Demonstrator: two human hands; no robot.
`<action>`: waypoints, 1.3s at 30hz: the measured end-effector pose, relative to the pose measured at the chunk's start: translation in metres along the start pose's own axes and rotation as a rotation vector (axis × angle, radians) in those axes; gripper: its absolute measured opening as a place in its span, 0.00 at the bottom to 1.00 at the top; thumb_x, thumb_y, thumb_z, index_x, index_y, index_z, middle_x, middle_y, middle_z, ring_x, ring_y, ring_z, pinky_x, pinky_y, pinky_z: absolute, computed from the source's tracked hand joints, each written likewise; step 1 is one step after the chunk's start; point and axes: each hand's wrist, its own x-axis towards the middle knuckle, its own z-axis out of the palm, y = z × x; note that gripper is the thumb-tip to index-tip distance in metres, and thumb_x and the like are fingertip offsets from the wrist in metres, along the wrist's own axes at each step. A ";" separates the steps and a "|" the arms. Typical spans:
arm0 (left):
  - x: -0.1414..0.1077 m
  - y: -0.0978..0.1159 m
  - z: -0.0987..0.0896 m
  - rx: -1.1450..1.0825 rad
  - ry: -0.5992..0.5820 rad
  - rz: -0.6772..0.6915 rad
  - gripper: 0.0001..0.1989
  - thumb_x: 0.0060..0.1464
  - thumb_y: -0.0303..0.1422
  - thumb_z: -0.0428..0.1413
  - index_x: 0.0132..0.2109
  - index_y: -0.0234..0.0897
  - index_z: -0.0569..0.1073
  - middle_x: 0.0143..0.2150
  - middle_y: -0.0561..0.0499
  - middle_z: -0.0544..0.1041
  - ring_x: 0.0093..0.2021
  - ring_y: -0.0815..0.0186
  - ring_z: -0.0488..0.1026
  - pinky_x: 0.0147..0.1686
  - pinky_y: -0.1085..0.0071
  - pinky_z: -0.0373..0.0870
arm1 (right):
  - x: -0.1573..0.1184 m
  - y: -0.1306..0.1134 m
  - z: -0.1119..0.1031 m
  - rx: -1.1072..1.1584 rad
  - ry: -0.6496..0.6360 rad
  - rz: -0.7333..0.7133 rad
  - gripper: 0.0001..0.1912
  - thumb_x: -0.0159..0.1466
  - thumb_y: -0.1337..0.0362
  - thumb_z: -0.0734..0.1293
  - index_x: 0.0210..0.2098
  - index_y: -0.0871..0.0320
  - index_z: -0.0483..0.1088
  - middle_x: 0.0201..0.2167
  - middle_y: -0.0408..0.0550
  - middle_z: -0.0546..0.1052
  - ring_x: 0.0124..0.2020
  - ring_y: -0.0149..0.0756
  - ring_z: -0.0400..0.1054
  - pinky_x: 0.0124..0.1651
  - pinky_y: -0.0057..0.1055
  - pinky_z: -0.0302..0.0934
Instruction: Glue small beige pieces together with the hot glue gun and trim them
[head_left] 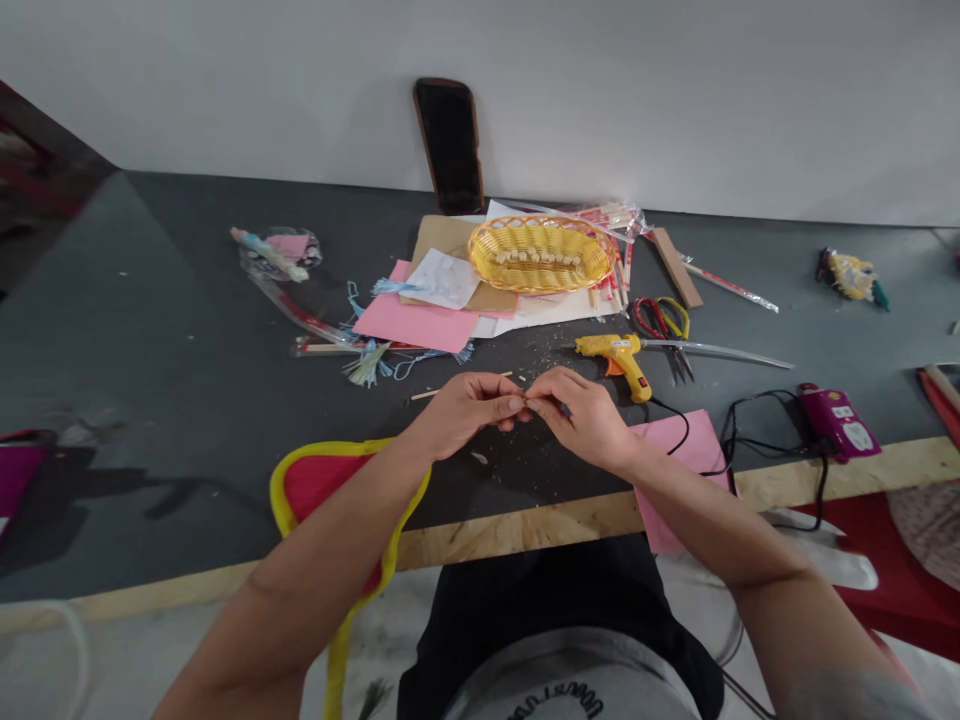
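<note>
My left hand and my right hand meet fingertip to fingertip above the dark table. Both are closed in a pinch around something too small to make out. A thin wooden stick lies on the table just beyond my left hand, partly hidden by it. Small pale crumbs are scattered on the table around my fingers. The yellow glue gun rests on its side past my right hand, with a long clear glue stick behind it.
A yellow basket holding small pale pieces sits on papers at the back. Scissors and a wooden block lie right of it. A phone leans on the wall. A cable runs to the purple power box.
</note>
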 end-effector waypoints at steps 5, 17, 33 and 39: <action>-0.001 0.003 -0.001 -0.115 0.068 -0.029 0.14 0.41 0.36 0.72 0.31 0.32 0.80 0.27 0.48 0.81 0.22 0.75 0.71 0.23 0.80 0.66 | -0.003 0.008 -0.002 0.019 0.077 0.131 0.07 0.71 0.68 0.60 0.44 0.56 0.69 0.38 0.49 0.78 0.38 0.34 0.74 0.42 0.30 0.68; -0.001 0.004 -0.003 -0.331 0.073 0.052 0.12 0.41 0.33 0.72 0.30 0.31 0.79 0.26 0.48 0.80 0.22 0.74 0.71 0.25 0.79 0.69 | -0.014 0.023 0.000 -0.137 -0.082 0.225 0.07 0.68 0.71 0.61 0.42 0.57 0.69 0.39 0.51 0.77 0.39 0.37 0.74 0.42 0.32 0.69; 0.001 -0.001 0.009 -0.148 0.059 -0.037 0.16 0.38 0.39 0.73 0.27 0.31 0.79 0.23 0.48 0.79 0.21 0.74 0.70 0.22 0.80 0.66 | -0.014 0.007 0.006 0.091 0.177 0.008 0.08 0.67 0.67 0.67 0.45 0.53 0.75 0.38 0.49 0.79 0.38 0.34 0.74 0.41 0.32 0.73; 0.003 -0.005 0.008 -0.083 0.054 -0.043 0.17 0.38 0.40 0.73 0.26 0.31 0.79 0.23 0.47 0.79 0.22 0.73 0.70 0.21 0.79 0.63 | -0.013 0.006 0.009 0.096 0.152 0.060 0.05 0.68 0.65 0.66 0.40 0.53 0.76 0.35 0.48 0.80 0.36 0.34 0.74 0.40 0.33 0.73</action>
